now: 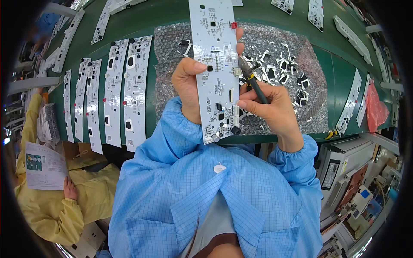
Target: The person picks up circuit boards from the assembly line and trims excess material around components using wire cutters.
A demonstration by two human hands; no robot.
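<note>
My left hand grips a long white circuit board from behind, its thumb pressed on the left edge and fingertips showing past the right edge. The board is held upright over the bench, with small black chips and connectors and one red part on it. In my right hand are pliers with black-and-yellow handles, closed in by my fingers. Their grey tip points up beside the board's right edge; whether it touches cannot be seen. My right thumb is close to that edge too.
Bubble wrap strewn with black and white scraps covers the green bench. Several white boards lean at left, others at right near a red plastic bag. A yellow-sleeved person holds a paper sheet at left.
</note>
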